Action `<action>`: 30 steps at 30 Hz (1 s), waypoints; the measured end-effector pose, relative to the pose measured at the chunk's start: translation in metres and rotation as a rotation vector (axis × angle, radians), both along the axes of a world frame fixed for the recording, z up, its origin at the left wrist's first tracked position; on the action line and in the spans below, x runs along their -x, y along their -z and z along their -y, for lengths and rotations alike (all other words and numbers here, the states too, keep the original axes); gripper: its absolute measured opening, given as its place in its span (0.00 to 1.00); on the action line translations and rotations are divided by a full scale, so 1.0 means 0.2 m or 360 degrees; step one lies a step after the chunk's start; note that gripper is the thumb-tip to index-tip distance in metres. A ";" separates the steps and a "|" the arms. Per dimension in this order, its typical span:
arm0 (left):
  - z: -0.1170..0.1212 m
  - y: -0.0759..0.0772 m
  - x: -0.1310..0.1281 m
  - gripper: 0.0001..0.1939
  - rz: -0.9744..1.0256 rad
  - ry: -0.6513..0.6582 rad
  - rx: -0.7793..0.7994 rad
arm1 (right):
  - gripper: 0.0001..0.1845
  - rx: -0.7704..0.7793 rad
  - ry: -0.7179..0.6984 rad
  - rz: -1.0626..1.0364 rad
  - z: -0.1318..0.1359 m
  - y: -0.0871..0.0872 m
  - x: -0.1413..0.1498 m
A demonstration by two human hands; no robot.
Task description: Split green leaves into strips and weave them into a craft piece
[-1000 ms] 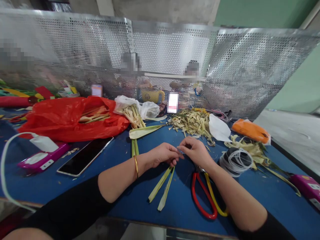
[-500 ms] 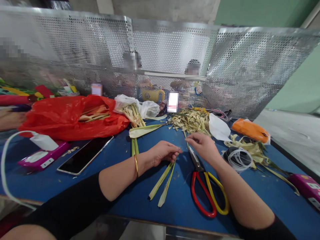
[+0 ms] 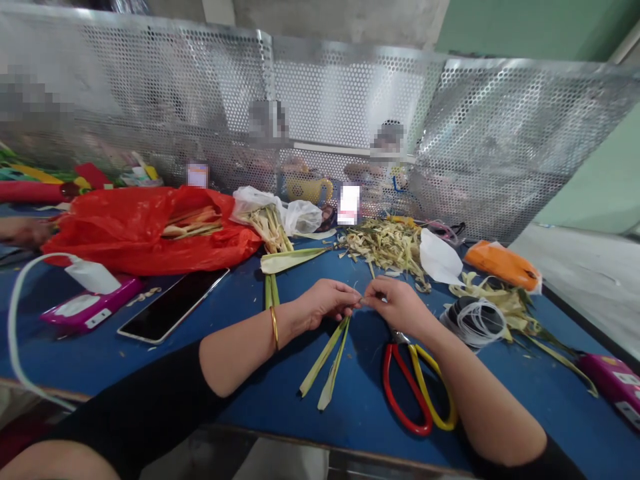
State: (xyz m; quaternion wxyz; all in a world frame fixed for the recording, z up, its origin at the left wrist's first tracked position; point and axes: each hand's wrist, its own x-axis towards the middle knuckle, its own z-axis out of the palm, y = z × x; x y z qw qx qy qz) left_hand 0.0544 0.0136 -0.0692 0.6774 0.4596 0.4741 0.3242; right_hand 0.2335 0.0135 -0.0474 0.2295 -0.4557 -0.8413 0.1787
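My left hand (image 3: pixel 333 303) is closed on a pair of pale green leaf strips (image 3: pixel 330 360), whose free ends hang down and spread over the blue table. Its fingertips nearly meet those of my right hand (image 3: pixel 393 300), which pinches something too small to make out, perhaps a thin strand. Under my right hand lie scissors (image 3: pixel 407 387) with one red and one yellow handle; the hand hides their blades. Beyond the hands is a heap of dry leaf scraps (image 3: pixel 385 247). A broad leaf strip (image 3: pixel 293 260) lies beyond my left wrist.
On the left are a red plastic bag (image 3: pixel 110 227) of leaf strips, a phone (image 3: pixel 175 307) and a purple power strip (image 3: pixel 90 307). To the right sit a white thread coil (image 3: pixel 477 323) and an orange packet (image 3: pixel 503 263). A perforated metal screen (image 3: pixel 340 87) closes the back.
My right hand has moved left and down slightly, its fingertips now meeting those of my left hand. It now covers the scissor blades. My left hand still holds the leaf strips.
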 end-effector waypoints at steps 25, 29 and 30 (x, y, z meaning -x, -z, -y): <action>-0.07 -0.03 0.08 0.08 -0.0862 0.0277 -0.1038 | 0.14 0.0542 -0.0226 -0.0528 -0.04 0.14 0.04; -0.06 -0.04 0.08 0.10 -0.1173 0.0288 -0.1368 | 0.16 0.0519 -0.0231 -0.0510 -0.05 0.16 0.04; -0.05 -0.04 0.08 0.10 -0.1242 0.0286 -0.1440 | 0.16 0.0532 -0.0224 -0.0514 -0.05 0.16 0.04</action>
